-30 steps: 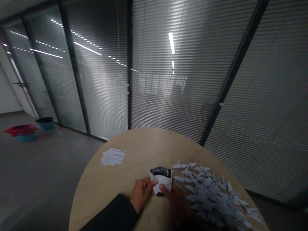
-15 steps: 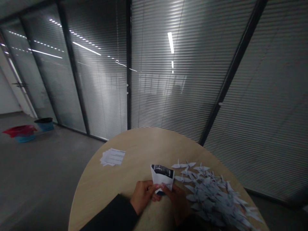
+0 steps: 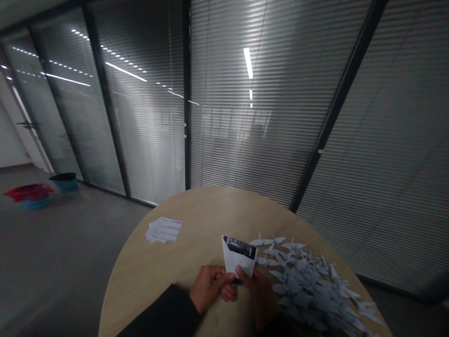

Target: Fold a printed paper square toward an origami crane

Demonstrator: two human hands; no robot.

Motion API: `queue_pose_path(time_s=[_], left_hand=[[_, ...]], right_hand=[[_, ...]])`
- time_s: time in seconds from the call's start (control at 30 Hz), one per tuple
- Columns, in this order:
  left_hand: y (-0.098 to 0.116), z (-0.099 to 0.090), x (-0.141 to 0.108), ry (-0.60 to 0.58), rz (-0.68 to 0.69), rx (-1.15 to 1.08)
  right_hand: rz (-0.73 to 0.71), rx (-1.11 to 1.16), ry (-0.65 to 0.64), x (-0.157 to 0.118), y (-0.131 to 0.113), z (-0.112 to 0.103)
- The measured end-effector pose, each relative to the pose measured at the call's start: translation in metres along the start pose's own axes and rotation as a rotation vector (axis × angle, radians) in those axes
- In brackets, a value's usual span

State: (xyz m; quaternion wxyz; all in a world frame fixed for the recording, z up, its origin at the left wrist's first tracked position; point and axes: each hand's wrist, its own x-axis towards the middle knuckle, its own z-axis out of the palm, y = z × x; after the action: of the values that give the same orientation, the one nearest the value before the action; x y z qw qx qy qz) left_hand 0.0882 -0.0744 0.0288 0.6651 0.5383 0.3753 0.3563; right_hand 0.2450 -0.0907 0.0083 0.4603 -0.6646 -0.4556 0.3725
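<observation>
A folded sheet of printed paper (image 3: pixel 240 256), white with a dark picture along its upper part, is held up between my two hands above the near part of the table. My left hand (image 3: pixel 211 285) pinches its lower left corner between thumb and fingers. At the lower right, my right hand (image 3: pixel 257 288) grips the sheet with the thumb on its front; its other fingers are mostly hidden. Close by on the right lies a heap of folded paper cranes (image 3: pixel 312 285).
A round wooden table (image 3: pixel 217 206) carries a small fanned stack of printed sheets (image 3: pixel 164 230) at the left. Beyond stands a glass partition with blinds (image 3: pixel 238 154). On the floor at far left are a red-lined bin (image 3: pixel 30 193) and a black-lined bin (image 3: pixel 63 181).
The folded sheet has shifted slightly up and to the right, tilting a little. My right thumb has moved up on its face, and the lower dark part shows less.
</observation>
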Motion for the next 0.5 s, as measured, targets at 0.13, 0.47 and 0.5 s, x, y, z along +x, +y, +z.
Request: queue_pose_path(time_s=[0.13, 0.47, 0.5], left_hand=[[0.008, 0.000, -0.005, -0.005, 0.026, 0.066], [0.014, -0.007, -0.007, -0.006, 0.138, 0.314], [0.015, -0.009, -0.005, 0.022, 0.161, 0.334]], right_hand=[[-0.001, 0.041, -0.015, 0.001, 0.004, 0.002], [-0.039, -0.014, -0.017, -0.002, 0.003, 0.001], [-0.030, -0.016, -0.015, -0.002, 0.004, 0.001]])
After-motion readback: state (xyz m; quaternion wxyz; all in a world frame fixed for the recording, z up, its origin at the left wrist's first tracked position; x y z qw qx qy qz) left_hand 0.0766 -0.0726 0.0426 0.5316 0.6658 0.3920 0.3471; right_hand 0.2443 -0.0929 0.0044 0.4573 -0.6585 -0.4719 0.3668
